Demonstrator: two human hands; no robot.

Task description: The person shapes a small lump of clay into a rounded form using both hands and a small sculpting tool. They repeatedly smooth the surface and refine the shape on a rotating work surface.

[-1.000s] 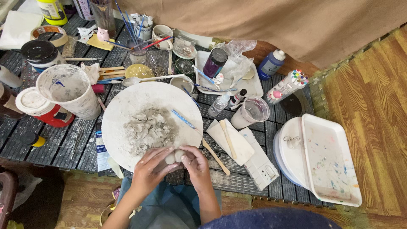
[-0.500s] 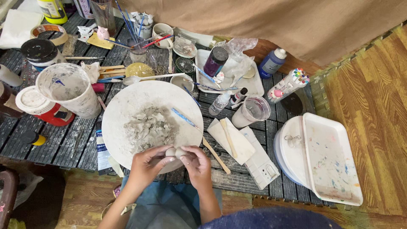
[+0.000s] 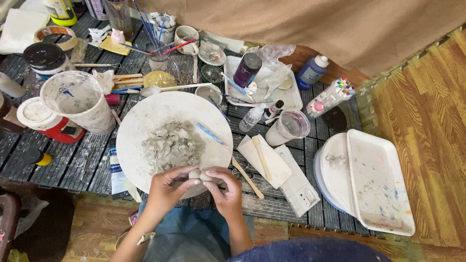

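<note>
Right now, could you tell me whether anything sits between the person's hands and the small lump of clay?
Nothing visible does. The left hand and right hand both pinch the small lump of clay directly, over the near edge of the round white board.

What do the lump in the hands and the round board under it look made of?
Small lump: probably soft clay, matte pale grey, like the crumbly clay pile. Round board: unclear, maybe wood or plaster; flat, chalky white, smeared with grey residue.

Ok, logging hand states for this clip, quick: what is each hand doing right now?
Left hand: fingers closed on the small clay lump.
Right hand: fingers closed on the same clay lump, over the round white board.
</note>
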